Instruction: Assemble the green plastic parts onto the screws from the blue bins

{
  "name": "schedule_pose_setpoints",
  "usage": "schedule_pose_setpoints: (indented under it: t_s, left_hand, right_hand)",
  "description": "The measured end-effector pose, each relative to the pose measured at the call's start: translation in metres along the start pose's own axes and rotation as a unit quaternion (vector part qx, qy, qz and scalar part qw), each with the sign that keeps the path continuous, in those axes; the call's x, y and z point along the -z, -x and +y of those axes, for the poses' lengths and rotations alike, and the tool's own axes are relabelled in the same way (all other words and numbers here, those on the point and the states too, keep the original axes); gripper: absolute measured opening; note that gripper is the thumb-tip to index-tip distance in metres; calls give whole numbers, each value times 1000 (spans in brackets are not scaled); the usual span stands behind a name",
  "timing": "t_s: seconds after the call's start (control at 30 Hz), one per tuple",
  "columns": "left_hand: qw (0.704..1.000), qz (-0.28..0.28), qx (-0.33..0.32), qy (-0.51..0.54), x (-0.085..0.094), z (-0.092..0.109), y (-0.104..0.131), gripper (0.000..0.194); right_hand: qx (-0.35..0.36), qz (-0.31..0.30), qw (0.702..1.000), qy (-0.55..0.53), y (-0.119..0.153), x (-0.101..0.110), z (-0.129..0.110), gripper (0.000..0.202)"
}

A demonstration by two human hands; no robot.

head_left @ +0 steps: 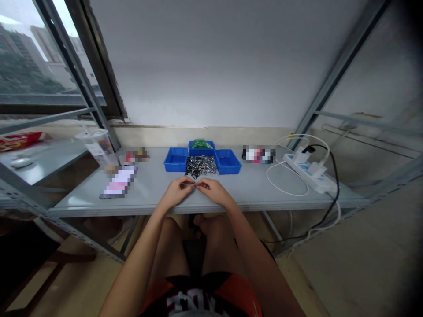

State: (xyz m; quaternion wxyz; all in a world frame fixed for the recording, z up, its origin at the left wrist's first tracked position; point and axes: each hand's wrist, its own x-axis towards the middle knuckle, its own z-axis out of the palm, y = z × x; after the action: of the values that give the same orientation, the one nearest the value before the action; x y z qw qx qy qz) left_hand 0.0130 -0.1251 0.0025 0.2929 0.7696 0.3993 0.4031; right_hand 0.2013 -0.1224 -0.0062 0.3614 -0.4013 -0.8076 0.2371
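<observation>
My left hand [180,190] and my right hand [211,189] meet fingertip to fingertip just above the front part of the table. Both are pinched closed around a small dark metal piece [194,185], too tiny to make out well. Right behind my fingers lies a heap of small screw-like metal pieces [202,165], silver with some black ones. Blue bins surround the heap: a left bin [176,166], a right bin [229,168] with a few thin pieces inside, and a back bin [201,152] holding a green plastic bag [202,144].
On the left of the table [148,193] are a phone [118,182] and a lidded plastic cup [99,149]. A power strip [307,174] with plugs and looping white cable [287,193] lies on the right. Metal posts [337,66] rise at both sides.
</observation>
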Motion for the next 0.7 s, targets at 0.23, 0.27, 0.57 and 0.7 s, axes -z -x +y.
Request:
schedule_pose_setpoints:
  t_s: [0.23, 0.27, 0.57, 0.7]
  left_hand:
    - [1000, -7, 16, 26, -1, -1, 0, 17]
    - [1000, -10, 14, 16, 0, -1, 1, 18]
    - [998, -44, 2, -48, -4, -3, 0, 19]
    - [997, -53, 9, -57, -4, -2, 0, 18]
  right_hand:
    - [-5, 26, 1000, -7, 0, 0, -2, 15]
    - [-6, 28, 1000, -6, 0, 0, -2, 15]
    - [-11, 8, 1000, -1, 0, 1, -5, 19]
    - [-15, 2, 1000, 17, 0, 0, -6, 18]
